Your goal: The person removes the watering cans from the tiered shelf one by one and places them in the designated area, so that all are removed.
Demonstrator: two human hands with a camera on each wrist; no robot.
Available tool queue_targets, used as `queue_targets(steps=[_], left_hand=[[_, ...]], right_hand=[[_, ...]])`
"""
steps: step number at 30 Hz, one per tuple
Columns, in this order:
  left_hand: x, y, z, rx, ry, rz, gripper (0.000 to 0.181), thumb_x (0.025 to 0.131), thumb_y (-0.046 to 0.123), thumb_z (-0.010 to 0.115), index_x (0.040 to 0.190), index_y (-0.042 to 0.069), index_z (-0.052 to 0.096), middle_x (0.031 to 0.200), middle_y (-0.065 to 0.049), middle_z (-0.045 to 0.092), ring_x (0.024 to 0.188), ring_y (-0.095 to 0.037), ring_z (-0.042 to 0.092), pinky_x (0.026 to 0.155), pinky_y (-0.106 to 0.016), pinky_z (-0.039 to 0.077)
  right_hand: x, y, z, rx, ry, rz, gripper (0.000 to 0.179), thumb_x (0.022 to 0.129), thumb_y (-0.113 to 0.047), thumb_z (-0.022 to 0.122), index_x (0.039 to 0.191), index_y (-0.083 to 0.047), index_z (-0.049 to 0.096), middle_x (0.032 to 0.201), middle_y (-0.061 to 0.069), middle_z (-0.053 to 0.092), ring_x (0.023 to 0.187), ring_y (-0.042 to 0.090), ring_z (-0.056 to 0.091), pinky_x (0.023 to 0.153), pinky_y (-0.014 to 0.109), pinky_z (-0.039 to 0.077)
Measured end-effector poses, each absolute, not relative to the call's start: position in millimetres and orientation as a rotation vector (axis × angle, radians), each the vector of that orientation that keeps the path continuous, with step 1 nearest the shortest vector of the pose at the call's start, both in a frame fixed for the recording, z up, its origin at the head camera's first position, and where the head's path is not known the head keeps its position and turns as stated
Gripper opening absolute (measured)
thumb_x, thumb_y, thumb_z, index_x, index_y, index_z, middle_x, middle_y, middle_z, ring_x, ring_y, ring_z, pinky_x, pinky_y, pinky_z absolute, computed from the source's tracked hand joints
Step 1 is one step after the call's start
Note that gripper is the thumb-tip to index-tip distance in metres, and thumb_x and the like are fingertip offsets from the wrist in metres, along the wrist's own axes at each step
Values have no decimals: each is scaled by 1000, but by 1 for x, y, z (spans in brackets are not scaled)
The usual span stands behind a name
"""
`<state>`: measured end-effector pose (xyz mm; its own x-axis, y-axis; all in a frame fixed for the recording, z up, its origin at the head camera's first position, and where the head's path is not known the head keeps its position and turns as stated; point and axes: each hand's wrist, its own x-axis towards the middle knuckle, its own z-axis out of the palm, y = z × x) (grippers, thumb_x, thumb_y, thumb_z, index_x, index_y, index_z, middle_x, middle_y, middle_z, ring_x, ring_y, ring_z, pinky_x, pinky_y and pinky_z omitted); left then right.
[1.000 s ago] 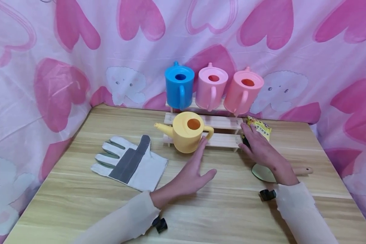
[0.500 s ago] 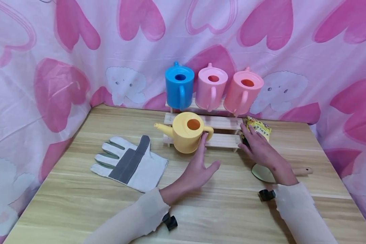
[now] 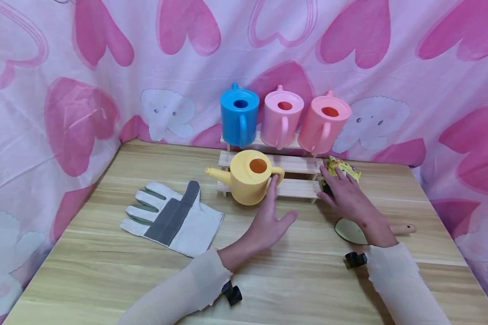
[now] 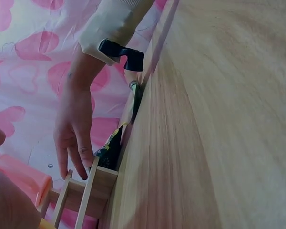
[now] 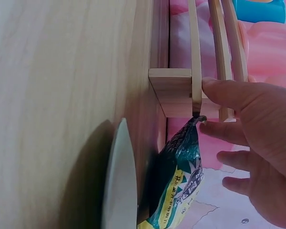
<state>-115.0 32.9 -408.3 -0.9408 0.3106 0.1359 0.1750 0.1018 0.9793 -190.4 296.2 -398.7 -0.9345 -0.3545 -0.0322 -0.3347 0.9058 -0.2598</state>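
A yellow watering can (image 3: 249,180) stands on the lower part of a wooden stepped rack (image 3: 297,187), its spout to the left and handle to the right. My left hand (image 3: 264,225) reaches up to the can's right side, just under the handle, fingers straight and thumb spread; whether they touch is hard to tell. At the rack's right end is my right hand (image 3: 345,194), fingers extended; in the right wrist view its thumb (image 5: 229,93) touches the rack's edge. Beside that hand lies a yellow and dark green packet (image 5: 178,176), partly hidden by it in the head view.
Blue (image 3: 240,117), pink (image 3: 282,119) and coral (image 3: 324,124) watering cans stand on the top step. A grey and white work glove (image 3: 175,219) lies left on the table. A trowel-like tool with a wooden handle (image 3: 402,229) lies partly under my right forearm.
My left hand has shifted a little to the right and upward along the yellow can, its thumb swinging out. The right hand and the cans stay nearly as they were.
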Motion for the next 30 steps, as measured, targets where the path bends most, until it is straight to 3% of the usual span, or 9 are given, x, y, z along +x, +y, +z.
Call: queue_targets(steps=[3, 7, 12, 17, 22, 30], left_hand=[[-116, 34, -409, 491, 2237, 1993, 94, 97, 27, 65, 166, 27, 1, 170, 11, 4, 154, -24, 19, 122, -40, 21], [-119, 36, -410, 448, 2201, 2030, 94, 97, 25, 65, 166, 23, 1, 170, 12, 6, 153, -20, 18, 122, -39, 21], [-123, 41, -410, 374, 2174, 2056, 94, 95, 24, 65, 166, 21, 3, 169, 14, 7, 153, -19, 19, 121, -35, 22], [-128, 45, -411, 374, 2176, 2069, 96, 93, 20, 65, 166, 21, 3, 170, 13, 4, 153, -14, 15, 121, -32, 19], [-130, 45, -411, 383, 2183, 2080, 92, 95, 24, 66, 166, 18, 7, 169, 11, 12, 152, -8, 14, 121, -31, 18], [-131, 42, -411, 413, 2207, 2058, 90, 97, 30, 66, 166, 19, 8, 168, 9, 15, 152, -12, 17, 121, -35, 21]], right_hand=[[-190, 296, -399, -601, 3094, -323, 85, 95, -32, 77, 161, -5, 31, 147, 31, 45, 139, 50, 33, 115, 67, 24], [-191, 297, -401, -728, 3195, -315, 83, 88, -27, 85, 154, -1, 42, 139, 28, 45, 129, 45, 40, 109, 65, 35], [-191, 297, -402, -788, 3187, -337, 82, 89, -23, 84, 153, 3, 41, 152, 27, 35, 141, 47, 31, 112, 66, 31], [-191, 297, -402, -825, 3191, -342, 82, 88, -21, 84, 153, 4, 41, 153, 26, 37, 141, 47, 32, 113, 65, 32], [-192, 297, -404, -830, 3175, -379, 83, 89, -20, 84, 155, 3, 39, 154, 27, 36, 141, 47, 32, 113, 65, 32], [-193, 297, -407, -829, 3164, -404, 82, 91, -20, 82, 155, 4, 37, 155, 27, 34, 142, 47, 32, 114, 64, 30]])
